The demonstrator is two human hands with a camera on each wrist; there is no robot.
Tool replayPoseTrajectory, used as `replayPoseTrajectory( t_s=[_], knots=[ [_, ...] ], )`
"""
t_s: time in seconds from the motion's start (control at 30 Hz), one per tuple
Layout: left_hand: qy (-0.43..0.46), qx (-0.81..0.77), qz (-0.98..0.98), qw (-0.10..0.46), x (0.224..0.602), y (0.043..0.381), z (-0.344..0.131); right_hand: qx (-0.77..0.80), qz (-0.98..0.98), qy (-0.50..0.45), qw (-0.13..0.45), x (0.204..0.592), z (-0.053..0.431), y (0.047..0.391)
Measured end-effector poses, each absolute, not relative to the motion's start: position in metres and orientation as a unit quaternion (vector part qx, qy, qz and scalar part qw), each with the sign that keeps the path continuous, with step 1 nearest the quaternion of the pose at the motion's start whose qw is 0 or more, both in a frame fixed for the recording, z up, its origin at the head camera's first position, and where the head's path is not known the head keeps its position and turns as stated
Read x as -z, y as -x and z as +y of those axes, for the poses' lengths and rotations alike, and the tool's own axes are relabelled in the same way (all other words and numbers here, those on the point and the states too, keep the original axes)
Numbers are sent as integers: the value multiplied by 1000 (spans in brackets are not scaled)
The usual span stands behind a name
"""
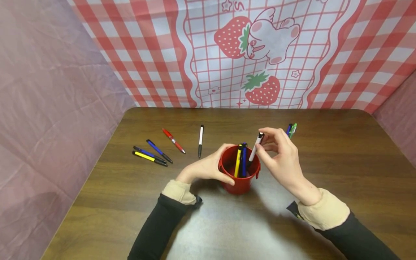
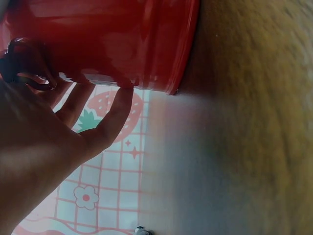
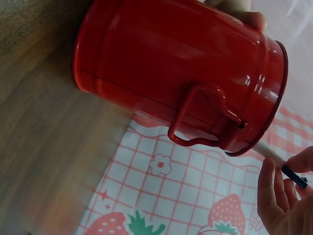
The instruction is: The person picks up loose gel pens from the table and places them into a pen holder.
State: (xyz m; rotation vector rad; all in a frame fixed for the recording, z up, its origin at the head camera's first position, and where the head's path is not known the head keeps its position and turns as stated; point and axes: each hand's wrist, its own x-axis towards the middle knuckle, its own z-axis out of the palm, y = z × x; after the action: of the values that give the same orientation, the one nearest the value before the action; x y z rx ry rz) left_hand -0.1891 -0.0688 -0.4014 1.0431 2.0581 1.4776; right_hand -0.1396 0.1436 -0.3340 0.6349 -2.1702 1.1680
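Observation:
A red metal bucket [image 1: 238, 186] stands upright on the wooden table, with looped handles on its sides. My left hand [image 1: 208, 166] grips it from the left, thumb along the near side and fingers round the far side. Inside the bucket lean a yellow pen [image 1: 238, 160] and a blue pen [image 1: 244, 160]. Between thumb and fingertips, my right hand [image 1: 282, 155] pinches a white pen [image 1: 255, 150] by its black-capped upper end. The white pen's lower part is inside the bucket's right rim; the right wrist view shows the bucket wall [image 3: 161, 63] hiding it.
Left of the bucket lie a yellow pen [image 1: 144, 156], two blue pens [image 1: 159, 151], a red pen [image 1: 173, 141] and another white pen [image 1: 200, 141]. Behind my right hand lie a green pen [image 1: 293, 130] and a blue pen [image 1: 288, 129]. A strawberry-print cloth [image 1: 201, 72] hangs behind the table.

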Motion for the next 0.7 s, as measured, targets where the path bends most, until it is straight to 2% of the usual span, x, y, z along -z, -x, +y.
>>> replayPoseTrajectory(
  t_s=[0.7],
  knots=[
    [-366, -530, 740, 195, 400, 189, -69, -376, -881, -197, 208, 354, 143, 154]
  ],
)
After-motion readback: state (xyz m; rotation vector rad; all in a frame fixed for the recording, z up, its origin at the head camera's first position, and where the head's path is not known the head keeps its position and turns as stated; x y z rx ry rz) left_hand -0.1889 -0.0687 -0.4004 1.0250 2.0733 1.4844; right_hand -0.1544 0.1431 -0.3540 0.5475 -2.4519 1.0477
